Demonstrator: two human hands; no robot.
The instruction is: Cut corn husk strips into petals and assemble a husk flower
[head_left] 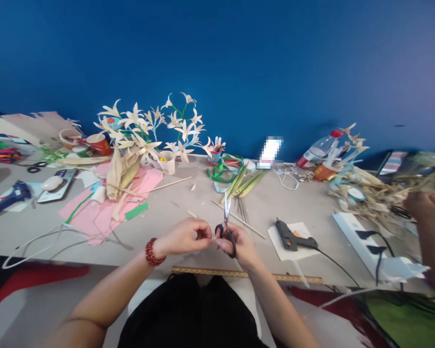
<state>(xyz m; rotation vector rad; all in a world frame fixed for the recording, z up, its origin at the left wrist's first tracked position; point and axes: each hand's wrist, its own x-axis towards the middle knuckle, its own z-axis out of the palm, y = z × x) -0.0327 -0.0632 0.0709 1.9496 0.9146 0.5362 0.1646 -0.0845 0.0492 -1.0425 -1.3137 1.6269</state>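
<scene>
— So, how does the grip stand?
— The right hand [241, 244] is closed through the black loops of the scissors [226, 224], with the blades pointing up and away, seemingly together. The left hand [183, 237] pinches a thin pale strip [213, 238] between thumb and fingertip. Its end touches the scissors near the pivot, just above the near edge of the surface [188, 203].
— Any advice for the cut?
— I'd judge it best to pinch close to the blades so the strip doesn't bend, and to feed it deep toward the pivot, where the bite is steadier.
— What lies around?
— A wooden skewer [239, 220] and green leaf strips [244, 182] just beyond the blades, a black glue gun [293, 238] on paper to the right, and white paper flowers [148, 128] at the back. Another person's hand [426, 210] works at the far right, well apart.
</scene>
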